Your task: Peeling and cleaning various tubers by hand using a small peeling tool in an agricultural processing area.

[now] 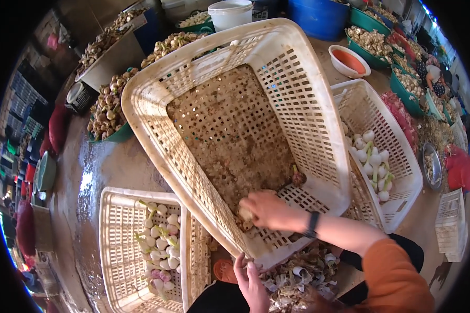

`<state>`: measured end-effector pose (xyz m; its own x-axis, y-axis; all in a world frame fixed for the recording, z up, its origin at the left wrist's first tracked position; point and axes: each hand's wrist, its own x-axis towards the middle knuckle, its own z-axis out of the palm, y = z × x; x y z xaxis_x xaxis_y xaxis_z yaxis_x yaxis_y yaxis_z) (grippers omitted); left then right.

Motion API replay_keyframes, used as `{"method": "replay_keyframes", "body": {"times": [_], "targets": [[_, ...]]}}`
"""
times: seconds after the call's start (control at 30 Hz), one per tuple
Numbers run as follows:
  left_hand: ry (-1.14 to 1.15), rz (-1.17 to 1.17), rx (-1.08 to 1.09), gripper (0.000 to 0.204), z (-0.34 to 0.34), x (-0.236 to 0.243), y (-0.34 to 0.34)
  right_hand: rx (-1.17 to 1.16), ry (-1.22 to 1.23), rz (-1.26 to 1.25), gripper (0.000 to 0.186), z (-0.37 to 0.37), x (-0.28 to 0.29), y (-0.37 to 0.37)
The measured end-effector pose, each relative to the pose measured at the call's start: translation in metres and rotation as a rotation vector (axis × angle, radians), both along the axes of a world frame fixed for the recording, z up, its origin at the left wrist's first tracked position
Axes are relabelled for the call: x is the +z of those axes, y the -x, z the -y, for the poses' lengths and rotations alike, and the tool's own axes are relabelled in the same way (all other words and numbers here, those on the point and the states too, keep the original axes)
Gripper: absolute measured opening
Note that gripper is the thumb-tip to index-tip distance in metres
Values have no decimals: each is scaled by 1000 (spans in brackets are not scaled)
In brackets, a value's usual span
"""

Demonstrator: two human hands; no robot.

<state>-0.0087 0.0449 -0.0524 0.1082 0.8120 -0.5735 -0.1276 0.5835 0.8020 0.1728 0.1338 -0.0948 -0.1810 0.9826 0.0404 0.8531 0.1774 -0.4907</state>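
Note:
A big dirty-white plastic crate (306,99) tilts toward me, its perforated floor caked with brown dirt. Inside it, low down, my right hand (277,209) curls its fingers around a pale garlic bulb (245,214), partly hidden by the hand. One purplish garlic bulb (298,177) with a short stem lies in the crate's corner to the right. My left hand (251,287) is at the crate's near rim, thumb and finger closed on the edge. Below the crate is a heap of dry garlic skins and leaves (303,279).
Peeled white garlic lies in a crate (109,245) at lower left and another crate (410,172) at right. Unpeeled garlic (109,112) fills tubs at the back left. A blue barrel (318,18), white bucket (231,14) and white-and-orange basin (348,60) stand behind. Other people work far right.

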Motion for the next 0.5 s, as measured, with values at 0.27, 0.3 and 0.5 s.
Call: {"method": "replay_keyframes", "body": {"times": [0.27,0.3,0.5], "targets": [[-228,139,-302,46,24,43,-6,-301,460,-1214,43,145,116,4],[-347,52,-332,50,29,54,-9,-410,325,-1180,36,155,107,9],[-825,-413,-566,59,63,80,-18,-374,58,-810,24,195,113,19]]}}
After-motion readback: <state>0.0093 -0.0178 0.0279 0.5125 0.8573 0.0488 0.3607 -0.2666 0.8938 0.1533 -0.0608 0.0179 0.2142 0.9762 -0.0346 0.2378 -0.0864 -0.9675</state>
